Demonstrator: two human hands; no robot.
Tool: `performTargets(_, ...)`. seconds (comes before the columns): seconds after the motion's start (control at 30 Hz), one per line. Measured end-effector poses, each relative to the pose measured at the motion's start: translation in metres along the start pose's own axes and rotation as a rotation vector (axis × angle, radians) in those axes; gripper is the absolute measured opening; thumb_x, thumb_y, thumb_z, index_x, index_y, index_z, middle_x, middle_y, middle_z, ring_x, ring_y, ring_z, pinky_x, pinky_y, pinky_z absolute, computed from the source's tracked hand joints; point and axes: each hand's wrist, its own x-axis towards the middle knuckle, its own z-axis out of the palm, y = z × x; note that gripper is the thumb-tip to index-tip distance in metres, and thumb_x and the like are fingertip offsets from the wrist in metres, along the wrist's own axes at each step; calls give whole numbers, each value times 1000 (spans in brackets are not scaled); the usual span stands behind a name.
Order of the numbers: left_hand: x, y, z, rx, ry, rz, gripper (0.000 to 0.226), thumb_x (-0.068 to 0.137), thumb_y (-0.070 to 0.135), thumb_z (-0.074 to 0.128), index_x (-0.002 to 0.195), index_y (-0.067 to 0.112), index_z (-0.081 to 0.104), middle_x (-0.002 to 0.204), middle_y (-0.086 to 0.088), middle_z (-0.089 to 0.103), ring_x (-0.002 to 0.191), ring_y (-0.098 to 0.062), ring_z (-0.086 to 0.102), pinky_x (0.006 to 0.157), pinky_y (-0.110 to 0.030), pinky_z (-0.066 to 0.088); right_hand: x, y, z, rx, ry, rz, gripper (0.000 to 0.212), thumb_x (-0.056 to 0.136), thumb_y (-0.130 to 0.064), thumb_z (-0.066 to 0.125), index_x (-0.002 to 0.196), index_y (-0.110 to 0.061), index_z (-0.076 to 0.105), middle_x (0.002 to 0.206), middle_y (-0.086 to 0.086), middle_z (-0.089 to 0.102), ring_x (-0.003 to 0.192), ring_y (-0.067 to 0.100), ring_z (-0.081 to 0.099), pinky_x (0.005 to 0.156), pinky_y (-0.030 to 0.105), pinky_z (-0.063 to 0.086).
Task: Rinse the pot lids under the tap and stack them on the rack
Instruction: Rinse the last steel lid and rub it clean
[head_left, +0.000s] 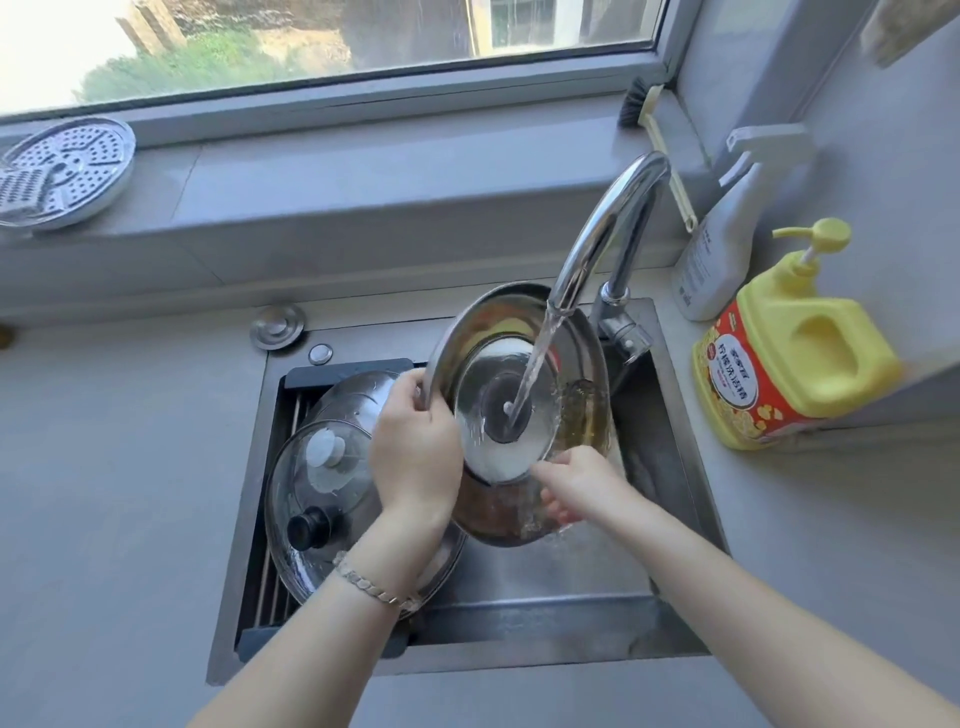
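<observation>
I hold a steel pot lid (470, 332) tilted under the running tap (608, 228), its inner side facing me. Water strikes the dark boss at the lid's centre. My left hand (415, 447) grips the lid's left rim. My right hand (576, 486) touches the lid's lower inner face, fingers wet and loosely curved. Two lids lie on the rack (270, 587) over the sink's left side: a glass lid (306, 483) with a black knob in front and a steel lid (353, 395) behind it.
The steel sink (550, 587) lies below the lid. A yellow dish soap pump bottle (789, 343) and a white spray bottle (717, 249) stand at the right. A brush (644, 109) and a perforated steamer plate (62, 171) rest on the window sill.
</observation>
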Motion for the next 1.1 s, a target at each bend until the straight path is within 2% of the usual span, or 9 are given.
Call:
performTargets(0.1, 4, 16, 1, 275, -60, 206, 15, 92, 17, 44, 98, 16, 58, 86, -3, 63, 79, -28, 54, 63, -31, 34, -4, 3, -5, -187, 113, -126, 33, 88, -24, 48, 112, -7, 61, 104, 7, 63, 99, 24, 58, 86, 33, 45)
performTargets(0.17, 4, 24, 4, 420, -85, 270, 23, 94, 18, 41, 112, 17, 54, 98, -8, 63, 84, -33, 54, 66, -30, 32, -8, 6, -3, -169, 183, -239, 44, 91, -24, 45, 133, -8, 46, 134, 10, 47, 120, 23, 47, 100, 33, 37)
performTargets(0.3, 5, 25, 2, 388, -157, 144, 26, 98, 27, 34, 119, 21, 49, 94, -8, 65, 87, -32, 55, 70, -31, 33, -3, 6, 14, -145, 213, -378, 60, 98, -35, 35, 148, -10, 15, 155, 7, 14, 143, 20, 15, 117, 34, 14)
performTargets(0.47, 0, 2, 6, 73, -227, -170, 30, 97, 38, 36, 92, 14, 54, 87, -2, 59, 84, -23, 49, 72, -31, 33, 29, -21, 20, -239, 304, -234, 64, 97, -47, 24, 149, -12, 12, 158, 13, -2, 145, 26, -3, 117, 43, 1)
performTargets(0.6, -10, -5, 15, -94, -170, -307, 38, 99, 37, 35, 70, 16, 50, 66, 4, 51, 64, -13, 46, 59, -30, 34, 26, -51, 36, -569, 334, -454, 71, 95, -51, 21, 149, -5, 7, 157, 16, -5, 145, 24, -7, 115, 41, -10)
performTargets(0.73, 3, -12, 18, -260, -59, -338, 36, 100, 31, 36, 81, 10, 59, 70, 4, 58, 73, -16, 54, 65, -26, 41, 6, -47, 40, -833, 76, -887, 87, 74, -53, -8, 149, -8, 2, 157, 9, -7, 145, 16, -8, 117, 38, -10)
performTargets(0.83, 6, -14, 17, -316, -25, -356, 37, 100, 32, 36, 81, 8, 57, 70, 3, 59, 68, -10, 56, 57, -10, 43, -6, -36, 35, -874, -129, -1106, 76, 82, -45, 2, 149, -9, 4, 158, 5, 1, 144, 10, -5, 116, 30, -11)
performTargets(0.97, 13, -19, 10, -343, 54, -290, 42, 99, 38, 37, 85, 5, 59, 76, -6, 57, 77, -21, 53, 70, -30, 44, -19, -19, 6, -943, -367, -1175, 58, 95, -35, 16, 148, -13, 17, 157, -1, 12, 144, 5, 1, 116, 26, -9)
performTargets(1.1, 28, -20, 2, -332, 115, -224, 46, 97, 42, 38, 100, 2, 59, 73, 1, 50, 78, -19, 47, 76, -31, 39, -32, 3, -18, -953, -426, -1099, 62, 95, -48, 14, 148, -17, 23, 154, -7, 23, 142, 1, 11, 116, 21, 1)
